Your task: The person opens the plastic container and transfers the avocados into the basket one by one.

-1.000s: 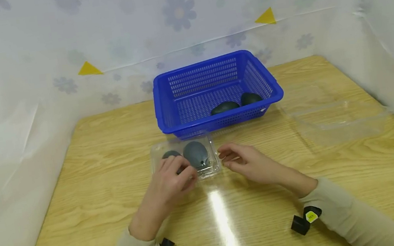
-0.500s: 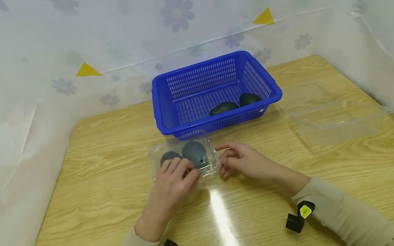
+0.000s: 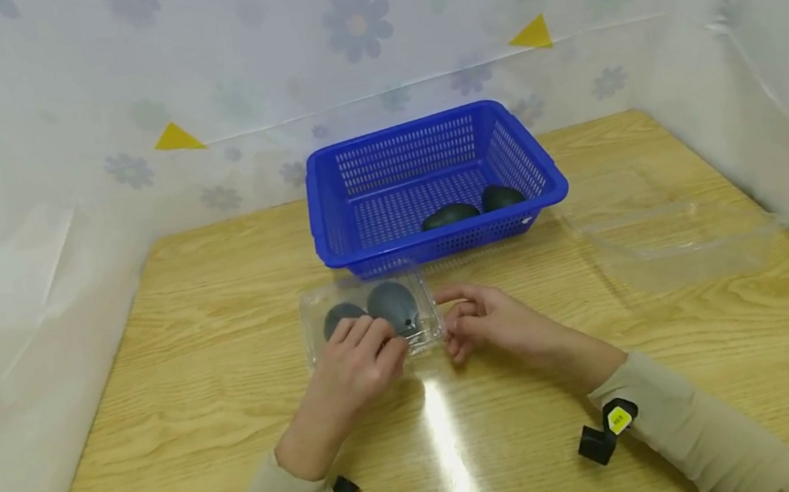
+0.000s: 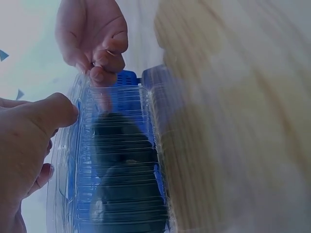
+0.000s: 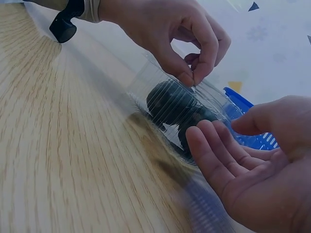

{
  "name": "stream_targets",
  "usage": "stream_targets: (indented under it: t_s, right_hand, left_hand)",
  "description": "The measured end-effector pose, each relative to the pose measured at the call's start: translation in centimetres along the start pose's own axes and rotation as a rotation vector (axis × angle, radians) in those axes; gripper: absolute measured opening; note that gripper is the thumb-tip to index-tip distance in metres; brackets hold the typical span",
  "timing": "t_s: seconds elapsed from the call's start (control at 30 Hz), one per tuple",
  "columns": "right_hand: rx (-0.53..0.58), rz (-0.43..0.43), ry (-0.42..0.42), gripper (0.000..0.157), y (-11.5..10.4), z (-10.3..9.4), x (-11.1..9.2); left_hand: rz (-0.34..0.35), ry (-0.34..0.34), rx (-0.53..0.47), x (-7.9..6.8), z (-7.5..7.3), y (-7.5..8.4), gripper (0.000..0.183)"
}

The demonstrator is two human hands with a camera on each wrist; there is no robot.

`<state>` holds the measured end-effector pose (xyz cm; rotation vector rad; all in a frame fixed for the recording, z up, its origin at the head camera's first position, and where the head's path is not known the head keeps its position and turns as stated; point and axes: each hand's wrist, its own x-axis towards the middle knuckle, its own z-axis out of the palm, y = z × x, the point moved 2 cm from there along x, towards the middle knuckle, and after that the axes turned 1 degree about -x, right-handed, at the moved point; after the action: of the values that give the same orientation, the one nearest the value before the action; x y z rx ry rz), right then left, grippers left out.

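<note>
A clear plastic clamshell box [image 3: 319, 299] with two dark avocados [image 3: 391, 307] lies on the table before the basket. My left hand [image 3: 351, 365] is at its front edge; in the right wrist view the thumb and forefinger of that left hand [image 5: 187, 41] pinch the rim. At the box's right end is my right hand [image 3: 500, 324], its forefinger stretched along the side and its other fingers loosely bent. Fingertips of the right hand [image 4: 95, 34] meet the box corner in the left wrist view, without a visible grip.
Behind the box stands a blue plastic basket [image 3: 432, 246], holding two more dark avocados [image 3: 451, 214]. An open clear plastic box [image 3: 692, 259] sits on the right side of the wooden table [image 3: 214, 364]. Patterned white sheeting [image 3: 244, 40] surrounds the table's back and sides.
My left hand has shifted slightly right along the front edge of the box. The right forefinger has straightened along the box's end while the other fingers have bent.
</note>
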<state>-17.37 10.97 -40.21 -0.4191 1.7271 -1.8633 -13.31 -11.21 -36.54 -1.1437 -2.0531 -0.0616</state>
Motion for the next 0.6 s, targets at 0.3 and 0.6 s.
stream_targets:
  t_s: [0.3, 0.6]
  right_hand:
    - [0.094, 0.020, -0.068, 0.061, 0.1, -0.4, -0.7]
    - [0.237, 0.014, -0.098, 0.061, 0.5, -1.2, -1.5]
  left_hand:
    - [0.028, -0.031, -0.035, 0.3, -0.1, 0.5, 0.025]
    - [0.086, -0.020, -0.003, 1.2, 0.3, 1.1, 0.023]
